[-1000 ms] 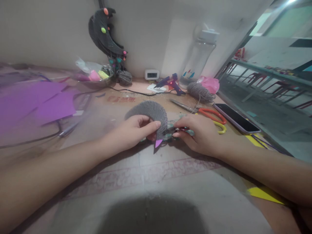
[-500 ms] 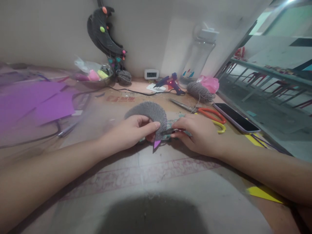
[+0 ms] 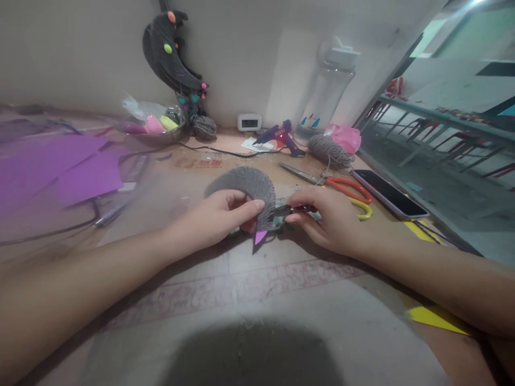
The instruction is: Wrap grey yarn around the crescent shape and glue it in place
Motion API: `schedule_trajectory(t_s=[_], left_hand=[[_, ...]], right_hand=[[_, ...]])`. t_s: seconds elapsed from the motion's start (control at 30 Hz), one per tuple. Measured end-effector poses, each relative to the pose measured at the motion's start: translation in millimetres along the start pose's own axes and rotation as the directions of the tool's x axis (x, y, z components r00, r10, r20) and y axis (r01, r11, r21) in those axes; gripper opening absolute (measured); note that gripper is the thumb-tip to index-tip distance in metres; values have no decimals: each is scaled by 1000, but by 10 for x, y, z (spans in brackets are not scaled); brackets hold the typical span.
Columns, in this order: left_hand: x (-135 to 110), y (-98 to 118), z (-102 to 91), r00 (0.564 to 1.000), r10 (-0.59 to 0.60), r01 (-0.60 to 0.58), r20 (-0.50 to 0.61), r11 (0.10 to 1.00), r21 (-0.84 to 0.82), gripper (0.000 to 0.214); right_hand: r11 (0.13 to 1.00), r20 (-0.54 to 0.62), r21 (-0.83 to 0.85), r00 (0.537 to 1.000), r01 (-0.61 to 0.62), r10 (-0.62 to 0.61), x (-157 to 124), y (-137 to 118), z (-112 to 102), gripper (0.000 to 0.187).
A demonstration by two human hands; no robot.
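Observation:
A crescent shape (image 3: 248, 179) wound with grey yarn is pinched in my left hand (image 3: 231, 210), thumb on top near its lower end. A bare purple tip (image 3: 260, 237) sticks out below the yarn. My right hand (image 3: 328, 217) is closed on small dark thread snips (image 3: 282, 210), whose blades point left at the crescent's right edge. Whether the blades touch the yarn I cannot tell. Just behind my right hand lie scissors (image 3: 348, 187) with orange and yellow handles.
Behind stand a glue gun (image 3: 281, 135), a small digital clock (image 3: 249, 123), a clear bottle (image 3: 328, 91) and a grey yarn skein (image 3: 330, 151). A phone (image 3: 390, 194) lies at right, purple sheets (image 3: 88, 166) at left. A dark moon ornament (image 3: 167, 51) hangs on the wall.
My right hand has drawn the thread snips slightly to the right, off the face of the crescent to its edge. My left hand and the crescent stay nearly still.

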State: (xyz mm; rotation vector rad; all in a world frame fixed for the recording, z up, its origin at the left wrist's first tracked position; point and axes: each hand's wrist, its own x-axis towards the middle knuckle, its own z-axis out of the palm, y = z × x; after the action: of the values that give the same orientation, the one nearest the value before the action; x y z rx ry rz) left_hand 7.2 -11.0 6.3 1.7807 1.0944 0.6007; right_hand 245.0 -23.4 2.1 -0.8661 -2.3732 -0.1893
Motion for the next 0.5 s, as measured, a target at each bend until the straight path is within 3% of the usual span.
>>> schedule_trajectory(t_s=[0.5], left_hand=[[-22,44,14,1000,-2,2,19,1000,12,39]], right_hand=[[995,22,-95,999,32,-30,30,-21,-3,16]])
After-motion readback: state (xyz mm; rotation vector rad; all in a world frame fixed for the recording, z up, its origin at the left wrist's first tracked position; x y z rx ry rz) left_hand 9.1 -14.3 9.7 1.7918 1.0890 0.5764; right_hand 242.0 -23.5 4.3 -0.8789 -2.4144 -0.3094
